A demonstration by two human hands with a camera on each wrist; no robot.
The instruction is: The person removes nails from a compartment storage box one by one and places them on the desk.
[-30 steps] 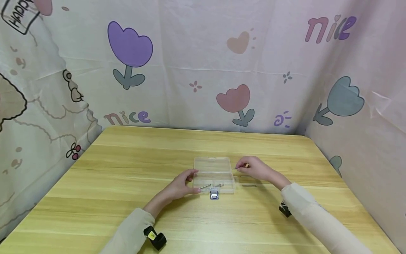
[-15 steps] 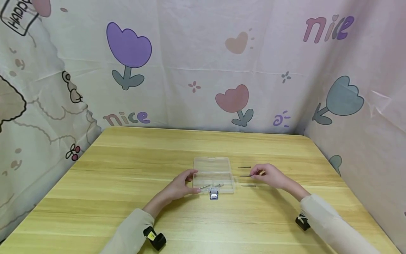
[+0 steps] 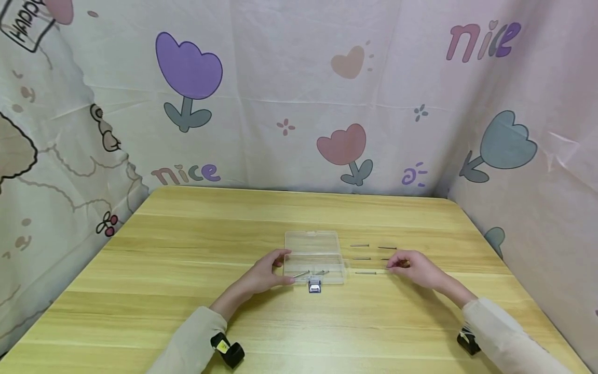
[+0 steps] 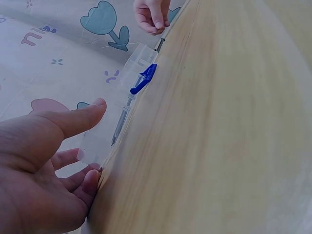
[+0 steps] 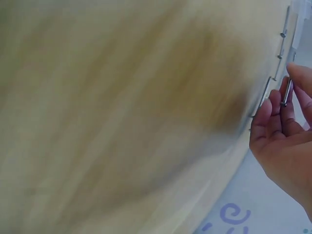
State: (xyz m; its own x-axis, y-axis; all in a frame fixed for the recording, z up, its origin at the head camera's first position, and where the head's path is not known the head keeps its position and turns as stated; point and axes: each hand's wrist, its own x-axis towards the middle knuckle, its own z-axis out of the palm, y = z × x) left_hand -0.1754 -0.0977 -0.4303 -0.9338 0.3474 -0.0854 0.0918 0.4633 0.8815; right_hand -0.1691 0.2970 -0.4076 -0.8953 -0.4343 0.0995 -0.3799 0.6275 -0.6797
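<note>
A clear plastic box [image 3: 312, 243] with its lid folded back lies on the table, a blue latch [image 3: 315, 286] at its front. Inside it are a few nails [image 3: 301, 274]. My left hand [image 3: 261, 274] holds the box at its left end, thumb at the front corner and fingers toward the back. To the right of the box, my right hand [image 3: 416, 267] pinches a nail [image 5: 286, 92] between thumb and fingers, low over the table. Beside that hand lie several other nails [image 3: 359, 245] in rough rows, one of them [image 3: 386, 248] just behind the fingers.
The wooden table [image 3: 210, 218] spreads out around the box, its far edge meeting a patterned cloth backdrop [image 3: 280, 78]. More cloth hangs along the left and right sides.
My right hand has moved right and toward me. A nail it held was laid at the back, another in the middle row, and now it pinches one at the front. The left hand stays put.
</note>
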